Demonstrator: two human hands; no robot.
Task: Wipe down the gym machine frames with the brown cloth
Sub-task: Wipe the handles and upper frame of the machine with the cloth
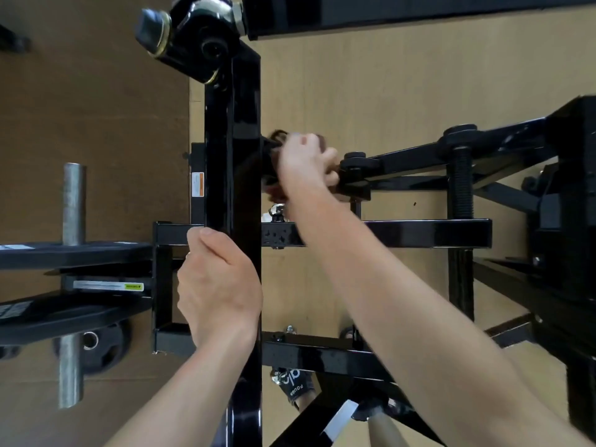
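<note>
Knuckles on my right hand (306,162), gripping the bunched brown cloth (276,191) round a black steel frame bar (419,162), are risking pinching against the pivot bolt (354,159); my left hand (216,279) is clasping the glossy black upright post (233,156).

Both hands curled: left (217,279), right (308,164)

I'm in a gym, black steel machine frame (233,175) ahead, weight plates (74,253) at nine o'clock, wood-look floor (354,91).

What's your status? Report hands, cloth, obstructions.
Left hand grips the black post. Right hand presses the brown cloth on a frame bar beside it. Threaded rod stands further right.
</note>
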